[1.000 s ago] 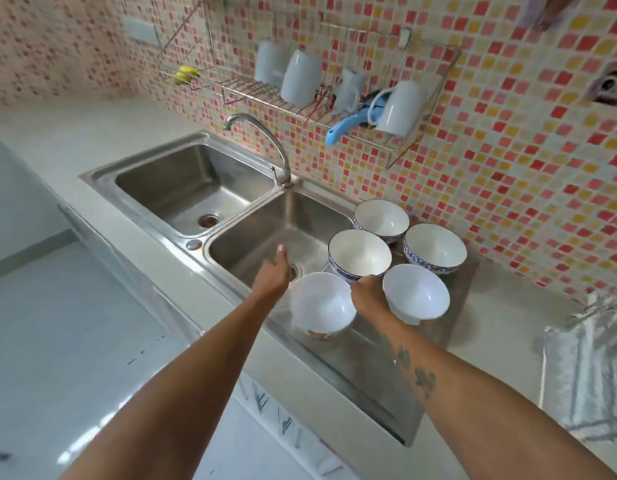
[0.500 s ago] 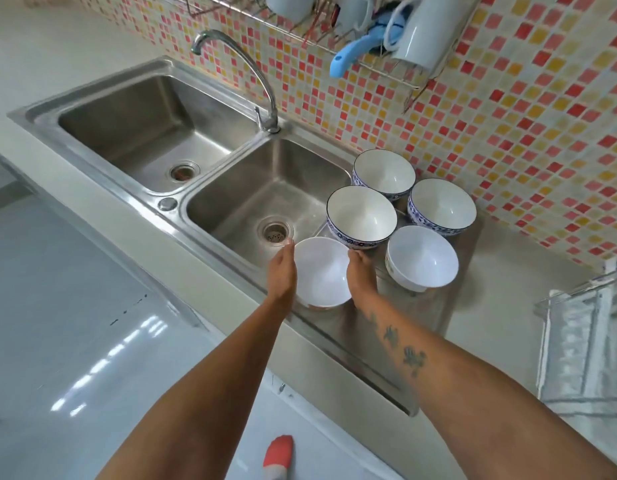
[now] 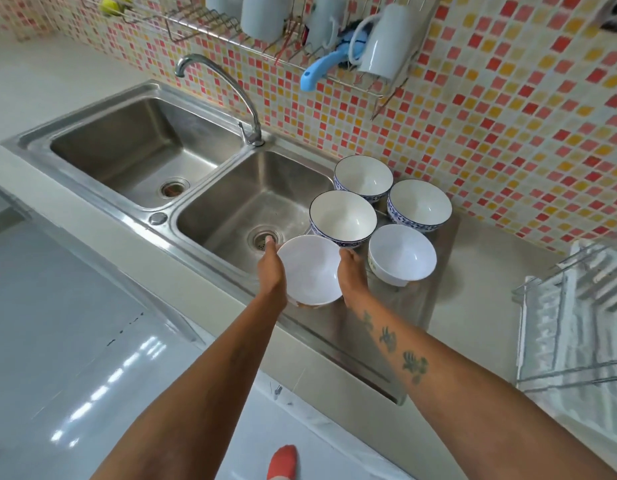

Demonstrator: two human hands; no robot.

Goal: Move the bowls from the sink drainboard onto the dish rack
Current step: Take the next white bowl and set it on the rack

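Several bowls stand on the steel drainboard [image 3: 400, 313] right of the sink. The nearest, a plain white bowl [image 3: 309, 270], is clasped between my left hand [image 3: 271, 268] on its left side and my right hand [image 3: 350, 271] on its right side. Behind it sits a blue-patterned bowl [image 3: 343, 218], with two more blue-patterned bowls [image 3: 363, 176] [image 3: 419, 204] near the tiled wall. Another white bowl [image 3: 400, 254] rests to the right. A white wire dish rack [image 3: 574, 327] stands on the counter at the far right, partly cut off.
A double steel sink [image 3: 265, 192] with a curved tap [image 3: 227, 84] lies left of the bowls. A wall rack [image 3: 300, 46] above holds white mugs and a blue-handled tool. A red-socked foot [image 3: 282, 462] shows on the floor below.
My left hand came from over the sink basin to the white bowl's left side, so both hands now clasp it. The camera has tilted down and closer.
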